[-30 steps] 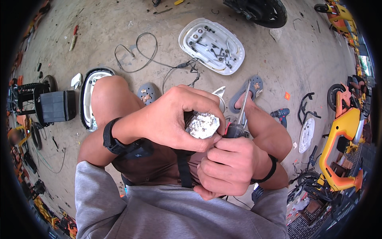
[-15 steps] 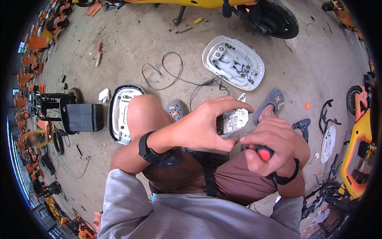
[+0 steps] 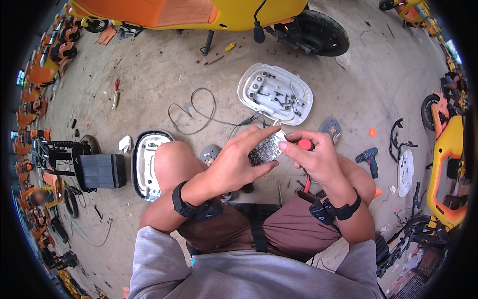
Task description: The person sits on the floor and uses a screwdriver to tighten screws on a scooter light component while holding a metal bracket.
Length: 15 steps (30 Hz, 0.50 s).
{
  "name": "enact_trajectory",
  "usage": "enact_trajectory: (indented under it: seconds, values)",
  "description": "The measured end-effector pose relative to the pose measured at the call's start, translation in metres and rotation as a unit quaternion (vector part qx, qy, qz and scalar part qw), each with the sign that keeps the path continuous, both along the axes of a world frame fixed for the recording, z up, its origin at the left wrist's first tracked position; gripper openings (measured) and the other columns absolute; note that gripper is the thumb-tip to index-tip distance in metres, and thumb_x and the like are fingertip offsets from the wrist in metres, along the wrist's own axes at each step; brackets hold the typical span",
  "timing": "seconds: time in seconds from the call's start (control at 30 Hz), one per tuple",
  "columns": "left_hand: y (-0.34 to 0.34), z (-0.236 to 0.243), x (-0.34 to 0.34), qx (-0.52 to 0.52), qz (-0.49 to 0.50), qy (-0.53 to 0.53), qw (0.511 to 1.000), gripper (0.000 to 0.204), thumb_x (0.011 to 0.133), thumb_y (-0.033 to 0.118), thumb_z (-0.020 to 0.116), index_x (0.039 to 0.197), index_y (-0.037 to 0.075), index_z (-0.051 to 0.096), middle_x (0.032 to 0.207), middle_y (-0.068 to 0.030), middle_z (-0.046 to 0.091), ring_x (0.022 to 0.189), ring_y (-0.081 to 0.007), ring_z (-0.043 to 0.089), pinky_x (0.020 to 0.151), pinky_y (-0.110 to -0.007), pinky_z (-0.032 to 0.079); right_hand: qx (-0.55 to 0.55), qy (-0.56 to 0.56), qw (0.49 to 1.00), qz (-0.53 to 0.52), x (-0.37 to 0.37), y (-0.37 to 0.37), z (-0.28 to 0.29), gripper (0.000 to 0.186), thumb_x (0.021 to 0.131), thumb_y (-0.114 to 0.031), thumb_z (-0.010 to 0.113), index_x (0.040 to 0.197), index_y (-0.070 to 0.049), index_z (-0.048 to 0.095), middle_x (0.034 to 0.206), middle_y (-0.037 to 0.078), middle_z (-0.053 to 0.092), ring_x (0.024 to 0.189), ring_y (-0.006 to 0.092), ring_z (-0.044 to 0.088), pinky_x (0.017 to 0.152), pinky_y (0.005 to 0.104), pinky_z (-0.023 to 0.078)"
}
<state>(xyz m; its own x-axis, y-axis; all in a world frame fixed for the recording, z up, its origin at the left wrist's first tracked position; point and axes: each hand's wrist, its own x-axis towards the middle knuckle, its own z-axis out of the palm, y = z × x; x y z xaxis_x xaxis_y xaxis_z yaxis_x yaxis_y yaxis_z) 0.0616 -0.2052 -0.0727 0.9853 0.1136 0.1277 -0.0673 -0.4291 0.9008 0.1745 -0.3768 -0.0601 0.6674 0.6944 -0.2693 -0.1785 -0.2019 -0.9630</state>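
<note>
Held in front of my knees is a silvery block with a rough, studded face [image 3: 267, 149], probably a circuit board in a metal case. My left hand [image 3: 236, 158] grips it between the thumb and the fingers. In my right hand [image 3: 318, 157] is a tool with a red-and-black handle [image 3: 305, 144], its working end not clear to see. The right thumb and fingertips meet the block's right edge. Just beyond my hands, a white oval tray-like cover [image 3: 244, 89] lies on the floor with screws and small black parts in it.
A black cable [image 3: 215, 107] loops over the floor left of the cover. By my left knee lies a black-rimmed white shell [image 3: 139, 167], with a black box [image 3: 103, 171] farther left. At right are a cordless drill [image 3: 368, 158] and a yellow frame [image 3: 442, 174]. A yellow-orange scooter [image 3: 219, 17] stands ahead.
My right hand has moved up and left with the tool and now touches the block. The left hand has tilted the block's studded face more upward. The view has shifted, showing more of the scooter.
</note>
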Motion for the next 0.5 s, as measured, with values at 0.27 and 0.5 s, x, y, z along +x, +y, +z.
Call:
enact_trajectory:
  seconds: [0.27,0.5]
  values:
    - [0.011,-0.001,-0.002,-0.167,0.070,0.020,0.983,0.051,0.094,0.015,0.067,0.139,-0.001,0.050,0.116,-0.0101,0.061,0.099,-0.0155,0.059,0.087,-0.030,0.049,0.057,0.083,0.991,-0.085,0.007,-0.004,0.008,0.025,0.086,-0.016,0.074,0.096,0.006,0.069,0.070,0.002,0.061,0.058,0.0072,0.054,0.053,0.0227,0.043]
    - [0.024,-0.021,0.007,-0.365,0.083,0.166,0.912,0.050,0.106,0.038,0.046,0.137,0.000,0.052,0.114,-0.0073,0.064,0.097,-0.0116,0.059,0.084,-0.026,0.047,0.180,0.111,0.969,-0.131,0.017,-0.015,0.010,0.020,0.087,-0.011,0.066,0.096,0.007,0.067,0.075,0.009,0.064,0.054,0.0146,0.056,0.051,0.0279,0.044]
